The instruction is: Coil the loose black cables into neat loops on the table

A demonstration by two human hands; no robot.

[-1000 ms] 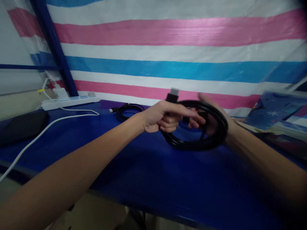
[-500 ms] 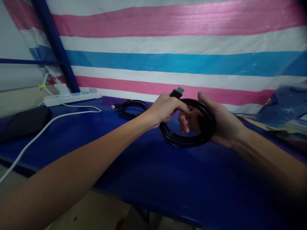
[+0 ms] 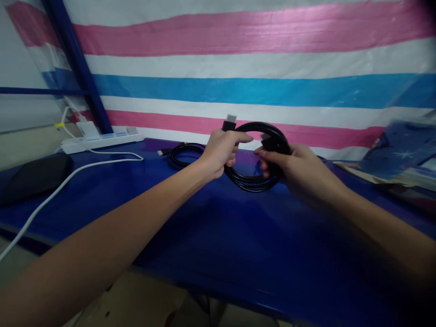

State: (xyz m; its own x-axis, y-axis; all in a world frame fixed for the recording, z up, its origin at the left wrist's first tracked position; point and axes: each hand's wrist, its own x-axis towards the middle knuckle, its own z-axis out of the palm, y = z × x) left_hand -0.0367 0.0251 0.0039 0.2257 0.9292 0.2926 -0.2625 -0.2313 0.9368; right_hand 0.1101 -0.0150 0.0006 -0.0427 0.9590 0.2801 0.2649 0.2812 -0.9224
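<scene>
Between my hands a coiled black cable [image 3: 250, 185] hangs above the blue table. My left hand [image 3: 221, 152] grips the coil's left side, and a plug with a grey metal end [image 3: 231, 119] sticks up above its fist. My right hand [image 3: 289, 165] is closed on the right side of the coil, thumb pointing left, beside a second black plug [image 3: 269, 141] that is partly blurred. A second black cable coil [image 3: 177, 156] lies on the table behind my left wrist, its plug pointing left.
On the blue table [image 3: 218, 254], a white power strip [image 3: 105, 141] with a charger stands at the back left. A white cord [image 3: 81, 167] runs forward past a dark flat case [image 3: 37, 177]. Blue patterned packaging [image 3: 395, 150] sits at the right, before a striped sheet [image 3: 238, 91].
The held coil has shifted left and up. My right hand, earlier spread with its thumb up, has turned and closed on the coil's right side. The left-hand plug now points more upright.
</scene>
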